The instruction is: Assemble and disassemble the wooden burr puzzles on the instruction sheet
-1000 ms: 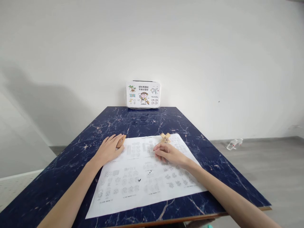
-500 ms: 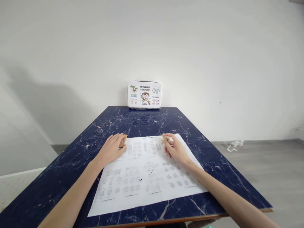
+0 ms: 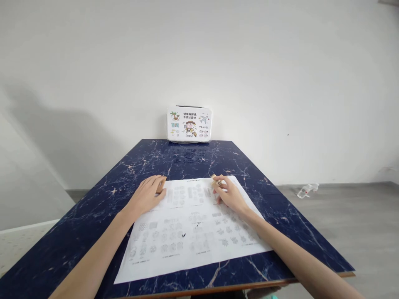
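Observation:
A large white sheet printed with rows of grey figures (image 3: 174, 261) lies flat before me. At its far left corner, my left hand (image 3: 146, 193) is closed around a light-brown block, wooden in look (image 3: 161, 185), with the palm resting on the paper's edge. My right hand (image 3: 229, 193) pinches a small tan wooden-looking piece with a dark round mark (image 3: 219, 182) over the far right part of the sheet. What exactly either piece is, I cannot make out. A few small black marks or bits (image 3: 183, 235) show near the sheet's middle.
The sheet lies on a dark blue marble-patterned table (image 3: 187, 162) with a brown front edge. Against the wall at the far end stands a white case with cartoon prints (image 3: 189, 124). On the grey floor to the right is a clear plastic bottle (image 3: 308, 190).
The right hand's fingers have shifted slightly around the small tan piece, and its dark round mark shows more plainly. My left hand has kept its place, and the view has moved a touch.

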The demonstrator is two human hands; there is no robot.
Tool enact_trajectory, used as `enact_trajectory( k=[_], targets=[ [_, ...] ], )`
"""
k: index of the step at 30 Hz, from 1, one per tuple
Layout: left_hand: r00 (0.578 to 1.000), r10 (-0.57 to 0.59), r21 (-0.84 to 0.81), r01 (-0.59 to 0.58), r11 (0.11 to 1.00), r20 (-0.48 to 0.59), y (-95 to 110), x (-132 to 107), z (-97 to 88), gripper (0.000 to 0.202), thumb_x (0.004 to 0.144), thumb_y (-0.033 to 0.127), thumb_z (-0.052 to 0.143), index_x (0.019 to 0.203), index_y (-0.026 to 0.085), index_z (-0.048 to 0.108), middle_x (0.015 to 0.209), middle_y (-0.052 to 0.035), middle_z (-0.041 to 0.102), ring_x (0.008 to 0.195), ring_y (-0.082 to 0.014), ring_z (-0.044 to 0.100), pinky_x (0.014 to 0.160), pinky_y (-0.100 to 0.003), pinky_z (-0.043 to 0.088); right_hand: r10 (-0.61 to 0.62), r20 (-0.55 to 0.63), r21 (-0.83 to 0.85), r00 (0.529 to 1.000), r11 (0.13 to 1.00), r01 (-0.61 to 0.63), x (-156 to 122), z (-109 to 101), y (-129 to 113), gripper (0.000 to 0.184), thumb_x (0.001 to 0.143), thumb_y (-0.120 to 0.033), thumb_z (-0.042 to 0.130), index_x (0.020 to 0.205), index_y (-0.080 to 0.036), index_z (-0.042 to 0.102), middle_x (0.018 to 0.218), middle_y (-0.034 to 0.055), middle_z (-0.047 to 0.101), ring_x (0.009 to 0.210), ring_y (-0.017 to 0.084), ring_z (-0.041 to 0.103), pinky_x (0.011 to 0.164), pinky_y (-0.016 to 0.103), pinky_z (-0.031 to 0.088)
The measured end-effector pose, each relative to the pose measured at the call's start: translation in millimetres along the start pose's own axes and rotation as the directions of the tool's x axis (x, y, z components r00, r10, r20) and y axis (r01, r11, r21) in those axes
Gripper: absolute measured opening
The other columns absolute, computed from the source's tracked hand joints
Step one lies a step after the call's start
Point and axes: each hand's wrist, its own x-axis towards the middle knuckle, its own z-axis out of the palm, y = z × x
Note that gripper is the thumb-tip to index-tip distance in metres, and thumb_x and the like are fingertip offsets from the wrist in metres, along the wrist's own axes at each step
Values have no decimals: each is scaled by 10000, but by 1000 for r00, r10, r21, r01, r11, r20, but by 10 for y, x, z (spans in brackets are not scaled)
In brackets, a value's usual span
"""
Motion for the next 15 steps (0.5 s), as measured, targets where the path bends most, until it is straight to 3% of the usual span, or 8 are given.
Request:
enact_trajectory(
  k=[4, 10, 15],
  targets=[
    [1000, 6, 4, -6, 1000, -8, 9, 2, -4, 492, 995, 427, 453, 1419, 202, 557, 1484, -133, 597, 1391, -348, 524, 1166, -537, 402, -12, 1, -9, 1000, 1000, 12, 8, -12, 7, 344, 894, -402, 616, 1194, -253, 540, 920, 10, 683, 527, 134, 665, 420, 213, 383],
    [999, 41, 14, -40, 999, -26, 58, 17, -44, 461, 1002, 420, 442, 1382, 192, 571, 1454, -154, 603, 1388, -350, 515, 1155, -536, 405, -97, 19, 14, 995, 995, 97, 10, 3, 28, 281, 930, -478, 609, 1081, -249, 547, 798, -6, 669, 553, 149, 605, 523, 270, 463],
    [999, 15, -61, -17, 998, -39, 300, -4, -60, 395, 1017, 444, 465, 1333, 240, 583, 1465, -109, 592, 1352, -334, 542, 1128, -533, 430, -210, 155, 80, 965, 977, 200, -88, 58, -59, 257, 974, -500, 593, 1049, -255, 579, 793, 9, 679, 600, 156, 576, 594, 305, 492]
  ],
)
